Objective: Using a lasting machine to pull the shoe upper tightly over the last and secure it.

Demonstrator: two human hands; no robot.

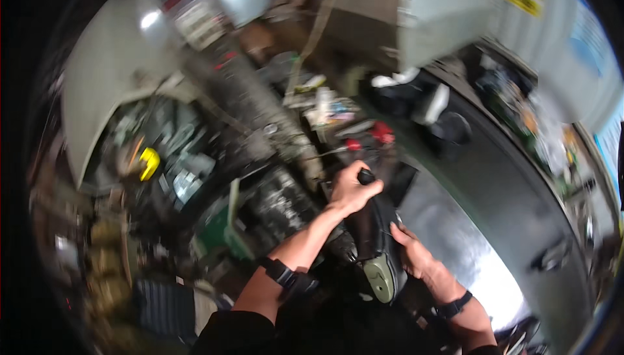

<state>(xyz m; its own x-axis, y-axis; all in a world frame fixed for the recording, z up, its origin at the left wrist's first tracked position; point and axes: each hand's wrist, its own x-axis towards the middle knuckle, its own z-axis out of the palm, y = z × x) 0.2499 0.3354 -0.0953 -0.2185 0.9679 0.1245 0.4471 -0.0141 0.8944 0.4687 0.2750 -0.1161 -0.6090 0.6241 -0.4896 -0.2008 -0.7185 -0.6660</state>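
A black shoe point(372, 228) lies lengthwise in front of me, with an olive-green last point(380, 278) filling its opening at the near end. A small hole shows in the last's top. At the shoe's far end my left hand point(353, 191) is closed in a fist around a dark, rounded-ended thing point(366, 176). Whether that is a tool handle or part of something larger is hidden by the fingers. My right hand point(413, 251) grips the shoe's right side, thumb uppermost; its other fingers are mostly out of sight underneath.
To the right runs a curved dark work surface point(507, 160) with a shiny metal area point(448, 225). Red-topped items point(382, 132) stand just beyond my hands. At left, a bin-like opening holds plastic bags and a yellow object point(149, 163). Motion blurs much of the view.
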